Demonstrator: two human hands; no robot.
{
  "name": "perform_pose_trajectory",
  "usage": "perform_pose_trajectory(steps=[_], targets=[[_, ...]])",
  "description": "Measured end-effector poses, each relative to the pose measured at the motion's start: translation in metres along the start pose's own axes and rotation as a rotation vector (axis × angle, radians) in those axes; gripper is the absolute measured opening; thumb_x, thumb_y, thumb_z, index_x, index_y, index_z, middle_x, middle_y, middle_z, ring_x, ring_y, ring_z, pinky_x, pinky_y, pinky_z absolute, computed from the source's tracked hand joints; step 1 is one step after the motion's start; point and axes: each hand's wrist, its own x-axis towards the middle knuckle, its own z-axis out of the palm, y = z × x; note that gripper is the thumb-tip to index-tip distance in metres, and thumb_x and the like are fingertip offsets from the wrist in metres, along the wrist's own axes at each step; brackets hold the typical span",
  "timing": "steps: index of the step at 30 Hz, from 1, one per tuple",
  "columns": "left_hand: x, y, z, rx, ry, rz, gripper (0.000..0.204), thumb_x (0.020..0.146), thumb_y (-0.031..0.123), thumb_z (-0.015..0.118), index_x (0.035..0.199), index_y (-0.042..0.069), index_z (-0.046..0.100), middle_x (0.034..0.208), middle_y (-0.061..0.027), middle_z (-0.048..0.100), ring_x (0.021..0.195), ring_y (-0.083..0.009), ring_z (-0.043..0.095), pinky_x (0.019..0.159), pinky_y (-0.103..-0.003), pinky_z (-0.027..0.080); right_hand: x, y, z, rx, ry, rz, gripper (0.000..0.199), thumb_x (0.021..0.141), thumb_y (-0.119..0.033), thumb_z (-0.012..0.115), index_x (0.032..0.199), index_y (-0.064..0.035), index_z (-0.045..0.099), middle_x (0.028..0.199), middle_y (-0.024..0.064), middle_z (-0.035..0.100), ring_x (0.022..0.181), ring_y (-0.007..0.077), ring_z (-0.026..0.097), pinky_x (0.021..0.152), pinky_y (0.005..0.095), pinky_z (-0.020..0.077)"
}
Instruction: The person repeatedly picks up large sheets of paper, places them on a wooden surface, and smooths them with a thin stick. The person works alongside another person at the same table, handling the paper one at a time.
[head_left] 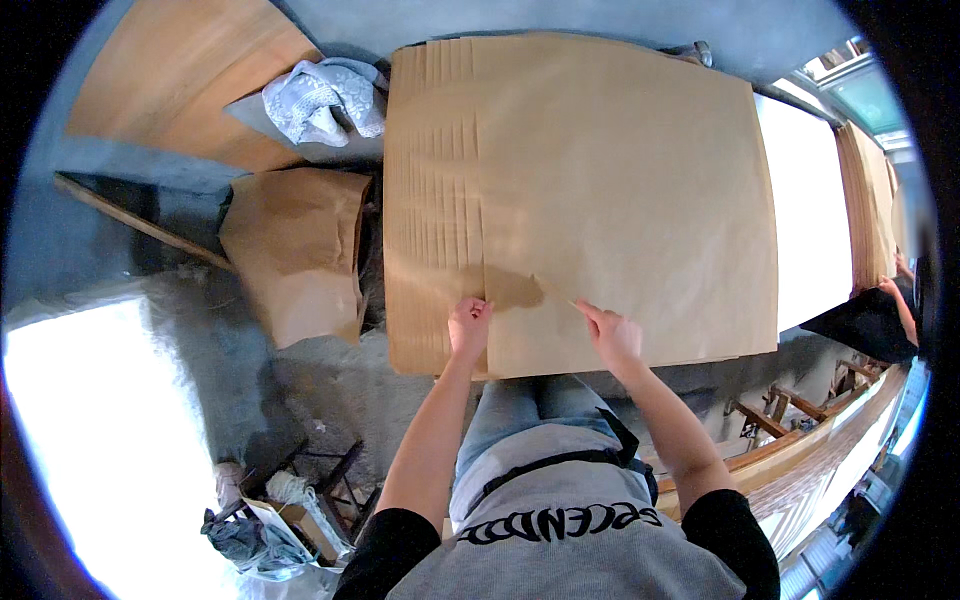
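From my remote station, largest item first: the brown paper stack (630, 180) fills the middle of the view, lying flat in front of the wearer. Its left margin is fanned, the sheet edges stepped in narrow strips; the rest of the top sheet lies smooth.

Far left, I log a broad wooden board (190, 85). Near right, a long timber piece (815, 465) runs toward the right rim, bowed by the lens. Just right of the stack lies a white sheet (808, 205), partly covered by the stack's right edge. Left of the stack I note a creased brown wrapper (292, 245), and beyond it, on the far side, a patterned grey-white cloth (325, 105) in a loose heap. A slim wooden strip (145, 222) slants down to the wrapper from the left.

Hands: the left hand (469, 327) is over the near part of the stack, at the innermost step of the fan, fingers curled in; I cannot tell whether they pinch a paper edge. The right hand (614, 335) is over the smooth top sheet, index finger extended toward the left hand, its fingertips closed around a thin pale stick (571, 299), the smallest item logged.
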Motion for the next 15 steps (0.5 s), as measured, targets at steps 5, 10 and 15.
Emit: perform_pose_trajectory(steps=[5, 10, 15], targets=[[0.005, -0.01, 0.004, 0.002, 0.018, 0.076, 0.02, 0.072, 0.019, 0.064, 0.068, 0.001, 0.055, 0.064, -0.0086, 0.057, 0.06, -0.018, 0.056, 0.055, -0.03, 0.044, -0.003, 0.001, 0.01, -0.041, 0.04, -0.001, 0.027, 0.081, -0.019, 0.049, 0.106, -0.0289, 0.056, 0.069, 0.0097, 0.059, 0.062, 0.0276, 0.058, 0.051, 0.0396, 0.0454], [0.005, -0.008, 0.002, -0.041, -0.009, 0.051, 0.021, 0.072, 0.02, 0.065, 0.068, 0.002, 0.056, 0.066, -0.0094, 0.058, 0.06, -0.0195, 0.056, 0.056, -0.031, 0.045, -0.004, -0.007, 0.006, -0.055, -0.004, 0.06, 0.026, 0.082, -0.02, 0.048, 0.106, -0.0281, 0.056, 0.071, 0.0103, 0.059, 0.064, 0.0282, 0.058, 0.052, 0.0402, 0.0454], [0.005, -0.002, -0.002, 0.023, -0.031, -0.05, 0.02, 0.073, 0.022, 0.063, 0.069, 0.003, 0.058, 0.069, -0.0097, 0.06, 0.064, -0.0207, 0.058, 0.058, -0.032, 0.046, -0.002, -0.024, -0.001, -0.04, 0.029, 0.048, 0.025, 0.083, -0.021, 0.047, 0.106, -0.0277, 0.056, 0.072, 0.0112, 0.059, 0.066, 0.0291, 0.058, 0.054, 0.0412, 0.0454]])
